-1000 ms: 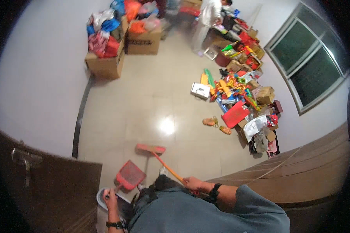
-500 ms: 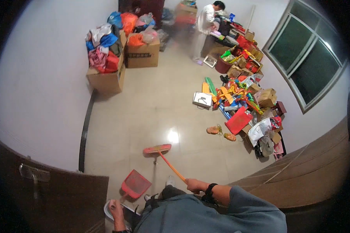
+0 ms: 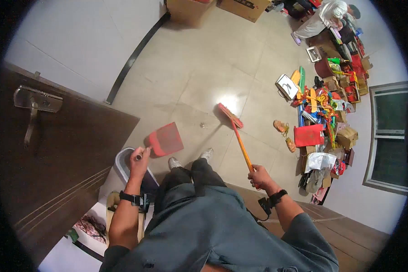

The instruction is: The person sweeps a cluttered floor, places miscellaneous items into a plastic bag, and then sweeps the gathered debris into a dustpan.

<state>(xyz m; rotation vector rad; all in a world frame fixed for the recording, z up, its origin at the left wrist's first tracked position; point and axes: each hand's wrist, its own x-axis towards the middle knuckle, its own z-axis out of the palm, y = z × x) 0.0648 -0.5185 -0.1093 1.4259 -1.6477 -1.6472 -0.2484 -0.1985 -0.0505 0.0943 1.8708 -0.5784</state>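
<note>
My right hand (image 3: 261, 177) is closed around the orange handle of a broom (image 3: 243, 147). The broom's reddish bristle head rests on the tiled floor ahead of me, beside a bright reflection. In my left hand (image 3: 139, 161) is the short handle of a red dustpan (image 3: 167, 139), whose pan is at or just above the floor; which of the two I cannot tell. A small bit of debris (image 3: 202, 125) lies between dustpan and broom head. Under my left hand and forearm stands a grey bin (image 3: 121, 164), its inside partly hidden.
An open brown door (image 3: 68, 149) with a metal handle stands at left. Along the right wall lies a pile of toys, boxes and bags (image 3: 322, 122). A pair of orange shoes (image 3: 284, 133) sits before it. Another person (image 3: 324, 20) bends there. Cardboard boxes (image 3: 245, 8) stand far off.
The view has tilted down and turned. The broom head has shifted right, away from the dustpan. My left forearm and the bin now show more fully. The other person bends lower.
</note>
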